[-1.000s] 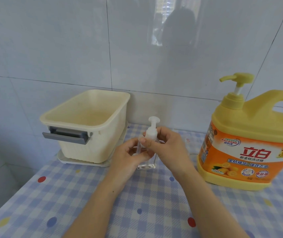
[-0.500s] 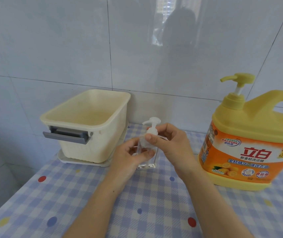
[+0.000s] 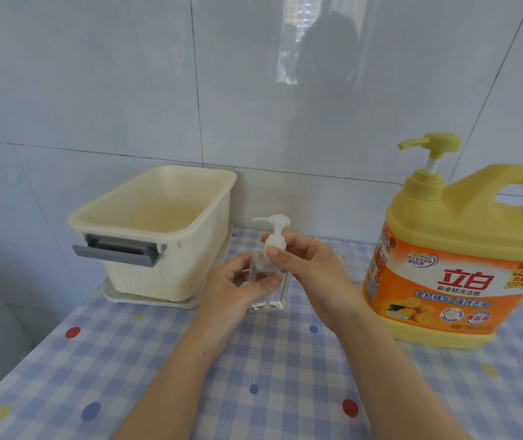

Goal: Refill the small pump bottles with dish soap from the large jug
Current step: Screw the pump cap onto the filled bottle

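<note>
View from beside the worker, left to right. Cream basket (image 3: pixel 165 274) with 1 grey handle, standing on a white tray (image 3: pixel 145 300); the part of its inside that shows is bare plastic. Left hand (image 3: pixel 238 290): fingers and thumb curled round the body of the small pump bottle (image 3: pixel 268 300), which stands upright on the checked tablecloth (image 3: pixel 285 376), between basket and jug. The bottle is clear and looks almost empty. Right hand (image 3: pixel 314 271): thumb and fingertips pinching the white collar (image 3: pixel 274 243) under the pump head.

Step in hand, as judged: unscrewing the pump. The next move calls for lifting it out straight, with the bottle held steady.

Large jug (image 3: pixel 454 281), yellow, upright, apart from both hands, its own pump (image 3: pixel 428 147) fitted; opaque walls hide the soap level.
</note>
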